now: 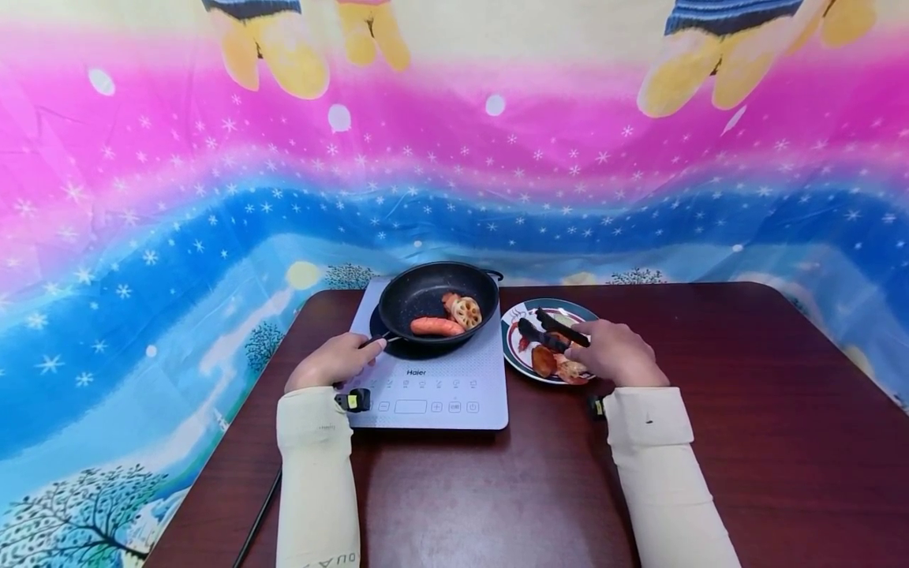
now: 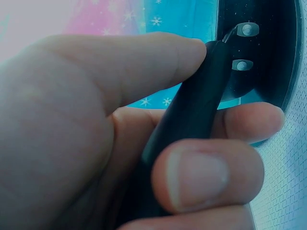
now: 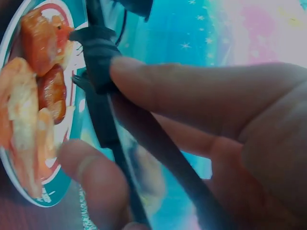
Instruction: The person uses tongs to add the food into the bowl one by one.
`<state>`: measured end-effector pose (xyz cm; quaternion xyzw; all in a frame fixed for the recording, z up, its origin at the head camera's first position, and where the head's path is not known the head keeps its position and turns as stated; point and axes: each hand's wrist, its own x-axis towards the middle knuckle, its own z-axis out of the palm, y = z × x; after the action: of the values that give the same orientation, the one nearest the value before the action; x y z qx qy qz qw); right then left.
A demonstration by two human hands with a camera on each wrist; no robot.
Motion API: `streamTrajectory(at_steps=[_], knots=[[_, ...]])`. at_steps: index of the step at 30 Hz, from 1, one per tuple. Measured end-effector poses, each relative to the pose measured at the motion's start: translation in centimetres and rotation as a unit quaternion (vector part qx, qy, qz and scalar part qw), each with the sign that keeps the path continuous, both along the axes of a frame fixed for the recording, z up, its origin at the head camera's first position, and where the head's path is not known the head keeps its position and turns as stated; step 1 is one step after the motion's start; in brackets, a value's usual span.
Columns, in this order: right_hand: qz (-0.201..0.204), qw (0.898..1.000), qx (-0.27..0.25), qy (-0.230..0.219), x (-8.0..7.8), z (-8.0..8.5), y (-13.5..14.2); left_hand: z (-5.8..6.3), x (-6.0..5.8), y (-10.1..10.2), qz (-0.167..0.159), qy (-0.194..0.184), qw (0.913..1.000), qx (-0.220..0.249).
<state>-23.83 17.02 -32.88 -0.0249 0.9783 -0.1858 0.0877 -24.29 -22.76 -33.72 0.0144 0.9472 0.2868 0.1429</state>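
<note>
My left hand (image 1: 330, 361) grips the black handle (image 2: 192, 110) of a frying pan (image 1: 419, 296) at the induction cooktop (image 1: 426, 386). Inside the pan lie a pink sausage (image 1: 436, 326), a lotus root slice (image 1: 467, 312) and a small reddish piece mostly behind the slice. Over a plate (image 1: 508, 347) to the pan's right, my right hand (image 1: 619, 351) holds black tongs (image 1: 562, 325), thumb on one arm and fingers on the other. Brown glazed pieces (image 3: 41, 45) and what looks like a shrimp (image 3: 21, 110) lie on the plate. Whether the tongs' tips hold any food cannot be told.
A dark reddish-brown table (image 1: 753, 394) carries the cooktop and plate. A black cord (image 1: 264, 509) runs along its left side. Behind the table hangs a printed cloth (image 1: 454, 158), close to its back edge. The pan's far side has a small loop handle (image 1: 495, 274).
</note>
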Motion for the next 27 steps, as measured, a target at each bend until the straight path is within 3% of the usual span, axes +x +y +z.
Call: streamTrajectory(at_steps=[7,18,27], knots=[[0.025,0.999,-0.026,-0.021,0.9,0.6,-0.7,0.0,0.1,0.0,-0.003,0.001,1.0000,0.001],[-0.002,1.000,0.021,0.005,0.0,-0.6,-2.1,0.0,0.0,0.0,0.004,-0.005,0.9999,0.012],[-0.021,0.999,0.016,0.024,-0.5,-1.4,-2.4,0.0,0.1,0.0,0.000,-0.005,0.9998,0.019]])
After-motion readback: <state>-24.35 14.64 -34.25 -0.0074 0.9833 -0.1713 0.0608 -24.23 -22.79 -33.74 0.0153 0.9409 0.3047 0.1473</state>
